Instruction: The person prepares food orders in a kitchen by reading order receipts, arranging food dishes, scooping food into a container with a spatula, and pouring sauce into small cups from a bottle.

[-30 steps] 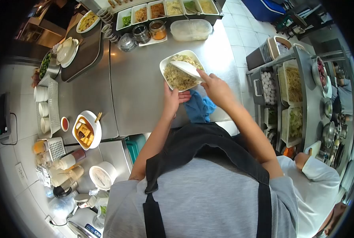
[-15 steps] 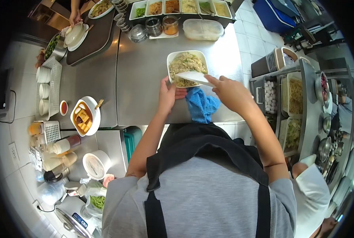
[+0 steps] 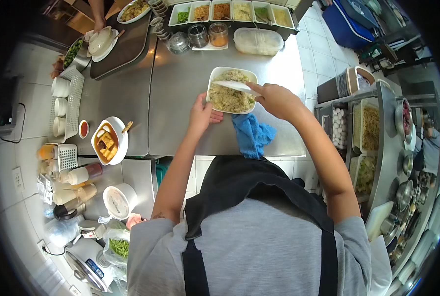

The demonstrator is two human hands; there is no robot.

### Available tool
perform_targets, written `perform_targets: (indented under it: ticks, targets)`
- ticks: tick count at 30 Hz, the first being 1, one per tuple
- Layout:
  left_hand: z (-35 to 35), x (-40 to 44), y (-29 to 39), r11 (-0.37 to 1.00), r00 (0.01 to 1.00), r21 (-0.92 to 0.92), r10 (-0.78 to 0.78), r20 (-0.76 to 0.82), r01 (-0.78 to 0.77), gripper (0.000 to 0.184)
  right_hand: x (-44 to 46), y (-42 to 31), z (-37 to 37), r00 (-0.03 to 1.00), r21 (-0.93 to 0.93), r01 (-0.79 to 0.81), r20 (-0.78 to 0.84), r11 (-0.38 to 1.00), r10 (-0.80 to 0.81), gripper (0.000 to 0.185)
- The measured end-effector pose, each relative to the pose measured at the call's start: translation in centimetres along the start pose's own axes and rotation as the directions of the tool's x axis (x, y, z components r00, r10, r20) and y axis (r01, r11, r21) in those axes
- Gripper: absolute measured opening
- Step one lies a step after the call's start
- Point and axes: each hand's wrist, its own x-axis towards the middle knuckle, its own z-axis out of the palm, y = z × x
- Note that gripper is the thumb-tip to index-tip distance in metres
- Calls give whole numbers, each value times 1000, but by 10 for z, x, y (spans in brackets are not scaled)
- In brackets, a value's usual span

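A white square bowl (image 3: 211, 89) of fried rice (image 3: 232, 98) stands on the steel counter in front of me. My left hand (image 3: 204, 114) holds the bowl's near left corner, thumb along the left side and fingers along the near side. My right hand (image 3: 276, 100) is closed round the handle of a white rice paddle (image 3: 233, 85). The paddle's blade lies flat across the top of the rice, pointing left. A crumpled blue cloth (image 3: 253, 135) lies just below the bowl, near the counter's front edge.
Left are a bowl of egg and tofu in brown broth (image 3: 123, 148), a small red sauce dish (image 3: 84, 129) and a dark tray (image 3: 126, 52). Another person's hand (image 3: 99, 24) is by a lidded bowl (image 3: 101, 42). Topping containers (image 3: 221, 11), jars and a plastic box (image 3: 258, 40) line the back.
The paddle has moved up and left over the rice, its blade now nearer the bowl's far side. My right hand moved slightly up with it. The view has shifted a little.
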Motion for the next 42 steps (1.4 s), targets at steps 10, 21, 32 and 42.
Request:
perform_targets:
  ticks: [10,21,32,42]
  targets:
    - [-25,5,6,1000,1000,13,-4,-1,4,40,20,4,-9,1000,3,-25,9,1000,25,46]
    - [52,-31,-11,839,988,-543,-112,-103,38,34,2,-16,74,939,458,-162,-202,874,279,46]
    - [56,-39,-19,731,982,-657,-146,116,186,42,-9,-35,77,934,415,55,-343,908,100,49]
    - [51,-113,-36,884,990,-460,-123,-70,77,41,-12,-35,71,856,408,224,-517,885,22,52]
